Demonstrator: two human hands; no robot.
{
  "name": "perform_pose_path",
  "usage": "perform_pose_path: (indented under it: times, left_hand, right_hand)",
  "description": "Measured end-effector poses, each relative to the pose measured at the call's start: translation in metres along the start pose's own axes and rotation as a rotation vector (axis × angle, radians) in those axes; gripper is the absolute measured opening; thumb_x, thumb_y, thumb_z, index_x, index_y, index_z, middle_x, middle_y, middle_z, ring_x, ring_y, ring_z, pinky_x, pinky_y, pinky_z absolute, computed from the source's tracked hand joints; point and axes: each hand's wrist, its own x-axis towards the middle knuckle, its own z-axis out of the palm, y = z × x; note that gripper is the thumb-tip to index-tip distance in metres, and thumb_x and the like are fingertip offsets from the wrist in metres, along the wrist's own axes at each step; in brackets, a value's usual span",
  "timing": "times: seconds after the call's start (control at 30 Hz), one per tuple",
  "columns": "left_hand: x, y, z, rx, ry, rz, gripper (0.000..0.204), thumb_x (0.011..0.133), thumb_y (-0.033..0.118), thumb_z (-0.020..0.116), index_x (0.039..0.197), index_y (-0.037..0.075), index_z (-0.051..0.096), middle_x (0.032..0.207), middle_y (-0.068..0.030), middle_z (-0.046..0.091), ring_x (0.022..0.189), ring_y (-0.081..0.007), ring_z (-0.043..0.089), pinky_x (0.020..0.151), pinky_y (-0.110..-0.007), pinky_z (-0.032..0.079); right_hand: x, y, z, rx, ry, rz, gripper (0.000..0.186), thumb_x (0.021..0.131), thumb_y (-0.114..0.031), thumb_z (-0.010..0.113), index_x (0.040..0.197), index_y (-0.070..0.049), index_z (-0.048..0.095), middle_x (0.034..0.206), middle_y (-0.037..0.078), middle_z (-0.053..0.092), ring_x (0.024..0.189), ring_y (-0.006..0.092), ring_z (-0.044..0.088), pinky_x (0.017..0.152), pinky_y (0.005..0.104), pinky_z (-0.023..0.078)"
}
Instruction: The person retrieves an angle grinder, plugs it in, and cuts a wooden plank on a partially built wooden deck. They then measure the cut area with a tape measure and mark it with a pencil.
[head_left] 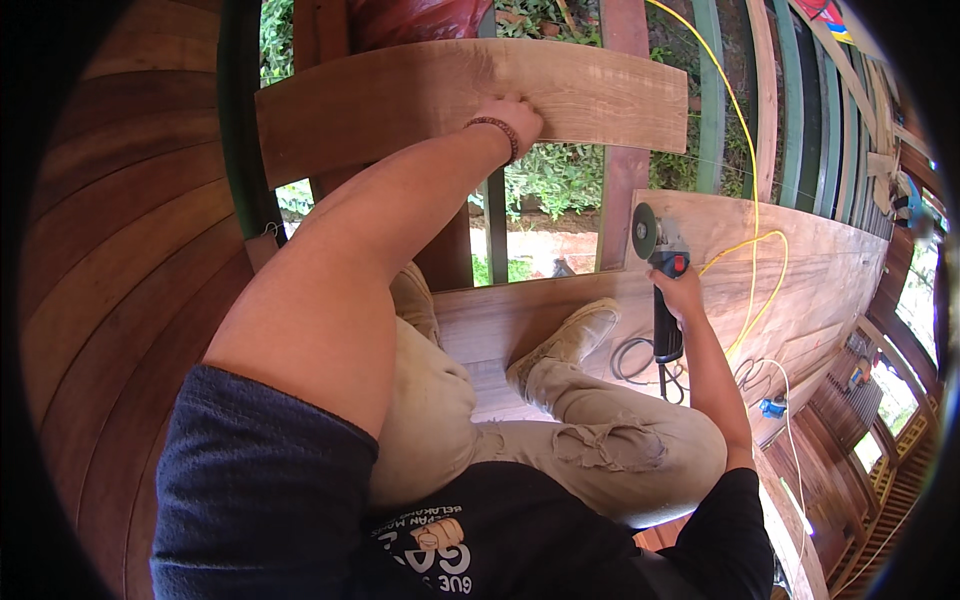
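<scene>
Your left hand [517, 120] rests near the middle of the wooden plank [610, 95], by its near edge, fingers bent against the wood; you cannot tell whether they grip it. Your right hand [680, 292] is closed around the angle grinder [667, 325], just behind its head, with the disc [645, 232] at the far end, apart from the plank. The plank lies across the framing, its left end at the dark green beam [238, 130] and its right end past the reddish joist [625, 175].

Between the plank and the far edge of the floor [480, 325] is a gap, with greenery [555, 185] showing below. Your right shoe [575, 340] stands on the floor near that edge, and a dark cable [622, 365] loops between it and the grinder's rear end. The yellow cable [752, 170] crosses the green joists [710, 100] and curls just right of your right hand, the nearest thing in its way on that side. Farther right sits a blue tool [773, 408]; beyond the plank's far edge lies red plastic [410, 18].
</scene>
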Motion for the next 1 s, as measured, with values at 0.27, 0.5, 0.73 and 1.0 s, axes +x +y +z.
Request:
perform_pose_path:
  times: [0.27,0.5,0.73,1.0]
  left_hand:
    - [0.003,-0.001,0.002,0.02,-0.017,0.003,0.031,0.087,0.004,0.063,0.116,0.008,0.073,0.13,-0.0148,0.066,0.127,-0.0326,0.059,0.106,-0.045,0.051]
    - [-0.001,0.0,-0.003,0.0,-0.014,0.005,0.03,0.088,0.005,0.062,0.117,0.007,0.072,0.13,-0.0155,0.065,0.127,-0.0336,0.06,0.106,-0.046,0.051]
    - [0.0,0.002,-0.004,0.019,-0.048,-0.006,0.03,0.089,0.006,0.06,0.117,0.008,0.072,0.13,-0.0134,0.065,0.129,-0.0324,0.058,0.106,-0.049,0.05]
    - [0.002,0.003,-0.001,0.025,-0.04,-0.019,0.031,0.089,0.005,0.06,0.117,0.009,0.072,0.131,-0.0132,0.065,0.129,-0.0322,0.058,0.105,-0.05,0.049]
  right_hand:
    - [-0.002,0.015,0.003,-0.031,0.012,0.001,0.046,0.07,-0.031,0.083,0.105,-0.002,0.074,0.092,0.012,0.075,0.086,0.0252,0.072,0.08,0.038,0.054]
    - [-0.002,0.009,0.001,0.0,-0.011,0.035,0.043,0.072,-0.027,0.084,0.106,-0.003,0.073,0.093,0.008,0.074,0.082,0.019,0.069,0.078,0.0349,0.054]
    - [-0.015,0.019,0.001,-0.045,-0.017,0.047,0.047,0.071,-0.031,0.083,0.108,-0.004,0.075,0.096,0.012,0.076,0.09,0.0263,0.073,0.082,0.038,0.055]
    - [-0.017,0.025,0.002,-0.104,-0.014,0.093,0.049,0.071,-0.033,0.083,0.108,-0.003,0.074,0.096,0.015,0.076,0.091,0.0278,0.074,0.082,0.0392,0.055]
